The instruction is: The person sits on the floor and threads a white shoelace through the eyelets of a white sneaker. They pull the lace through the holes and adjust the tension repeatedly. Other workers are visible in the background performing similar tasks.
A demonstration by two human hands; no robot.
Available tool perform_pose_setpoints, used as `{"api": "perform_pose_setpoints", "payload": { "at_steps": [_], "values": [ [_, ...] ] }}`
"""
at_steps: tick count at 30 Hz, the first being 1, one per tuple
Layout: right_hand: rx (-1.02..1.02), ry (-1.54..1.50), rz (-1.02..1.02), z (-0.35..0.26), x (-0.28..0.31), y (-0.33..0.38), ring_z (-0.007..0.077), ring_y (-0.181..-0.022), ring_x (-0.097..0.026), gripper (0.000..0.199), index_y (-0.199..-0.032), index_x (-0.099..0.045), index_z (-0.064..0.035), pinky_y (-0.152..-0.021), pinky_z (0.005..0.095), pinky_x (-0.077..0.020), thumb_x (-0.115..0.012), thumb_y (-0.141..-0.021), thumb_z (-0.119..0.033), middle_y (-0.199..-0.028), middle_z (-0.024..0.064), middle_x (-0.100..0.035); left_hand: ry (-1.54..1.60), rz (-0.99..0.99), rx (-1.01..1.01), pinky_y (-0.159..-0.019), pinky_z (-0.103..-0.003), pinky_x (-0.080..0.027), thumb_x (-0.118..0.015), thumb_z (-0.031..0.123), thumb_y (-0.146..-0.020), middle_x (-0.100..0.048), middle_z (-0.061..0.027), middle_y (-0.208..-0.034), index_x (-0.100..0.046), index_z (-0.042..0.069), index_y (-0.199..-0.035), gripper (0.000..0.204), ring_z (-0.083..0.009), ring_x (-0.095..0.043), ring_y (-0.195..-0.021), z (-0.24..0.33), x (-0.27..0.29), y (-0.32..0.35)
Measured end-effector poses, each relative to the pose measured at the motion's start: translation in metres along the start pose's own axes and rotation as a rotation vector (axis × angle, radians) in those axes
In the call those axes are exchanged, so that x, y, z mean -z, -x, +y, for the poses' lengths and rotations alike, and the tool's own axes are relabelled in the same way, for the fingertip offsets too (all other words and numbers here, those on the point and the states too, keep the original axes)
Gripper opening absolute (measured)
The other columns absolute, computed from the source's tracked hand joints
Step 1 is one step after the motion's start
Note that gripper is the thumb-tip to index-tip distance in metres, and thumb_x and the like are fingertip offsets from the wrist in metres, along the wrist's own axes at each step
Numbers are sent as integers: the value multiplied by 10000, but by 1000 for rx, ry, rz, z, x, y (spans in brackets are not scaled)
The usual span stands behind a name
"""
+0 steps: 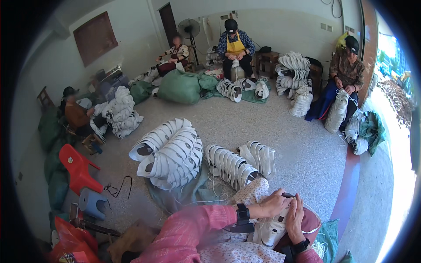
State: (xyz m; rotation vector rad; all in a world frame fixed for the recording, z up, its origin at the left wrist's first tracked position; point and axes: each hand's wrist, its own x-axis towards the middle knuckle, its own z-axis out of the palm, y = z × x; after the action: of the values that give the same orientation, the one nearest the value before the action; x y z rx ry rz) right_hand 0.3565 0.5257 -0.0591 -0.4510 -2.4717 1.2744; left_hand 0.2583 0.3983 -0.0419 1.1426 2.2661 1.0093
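Note:
A white shoe upper (266,233) with dark openings rests in my lap, over a floral cloth (239,253). My left hand (272,204) comes from the left in a pink sleeve, its fingers closed at the top edge of the upper. My right hand (295,220) is closed against the upper's right side, fingers pointing up and held together. A small dark piece (287,195) shows between the fingertips of both hands; its kind is unclear. White lace hangs beside the right hand. Both wrists wear black bands.
Rows of nested white shoe uppers (175,153) lie on a green sheet (193,193) ahead, with more rows (230,165) beside them. A red chair (75,166) and a grey stool (93,202) stand left. Several people sit around the room among uppers and green sacks (180,87).

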Motion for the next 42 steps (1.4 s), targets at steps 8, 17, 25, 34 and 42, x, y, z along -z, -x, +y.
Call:
{"api": "perform_pose_setpoints", "payload": {
  "at_steps": [8,17,25,34,42],
  "values": [
    [-26,-46,-6,0,0,1,451,-1350,-404,601,-1398,-440,74,-1123,445,-333,-285,-1066,-403,-1439,302,-442,26,244,-122,-1072,-436,-375,-507,243,-994,-527,-216,-1302,-697,3,-1070,315,-372,-489,-1226,-8,-21,-5],
    [-40,-130,-21,10,-2,-3,449,-1368,-382,702,-1408,-435,69,-1138,442,-311,-234,-1053,-502,-1449,302,-433,142,176,-344,-1045,-421,-378,-559,240,-938,-582,-138,-1197,-710,-7,-908,290,-307,-507,-1165,-15,-14,-23],
    [-50,-101,-10,0,-1,-1,440,-1360,-393,695,-1394,-445,82,-1136,436,-314,-248,-1052,-489,-1452,299,-430,173,216,-309,-1040,-402,-378,-555,237,-926,-576,-139,-1198,-722,10,-917,283,-303,-506,-1164,-20,-21,-23],
    [-12,-59,-50,7,-1,-2,444,-1343,-412,692,-1399,-438,82,-1117,444,-336,-243,-1055,-485,-1432,301,-439,318,204,-236,-1043,-382,-367,-566,258,-943,-565,-119,-1195,-735,-3,-968,312,-279,-489,-1167,-23,-22,-21],
    [-59,-79,-1,1,-4,-2,439,-1290,-470,677,-1407,-426,80,-1074,432,-385,-260,-1055,-474,-1378,290,-472,328,157,-238,-1036,-393,-383,-589,244,-936,-580,-149,-1178,-611,-17,-1179,357,-287,-512,-1160,-26,-16,-25]
  ]
}}
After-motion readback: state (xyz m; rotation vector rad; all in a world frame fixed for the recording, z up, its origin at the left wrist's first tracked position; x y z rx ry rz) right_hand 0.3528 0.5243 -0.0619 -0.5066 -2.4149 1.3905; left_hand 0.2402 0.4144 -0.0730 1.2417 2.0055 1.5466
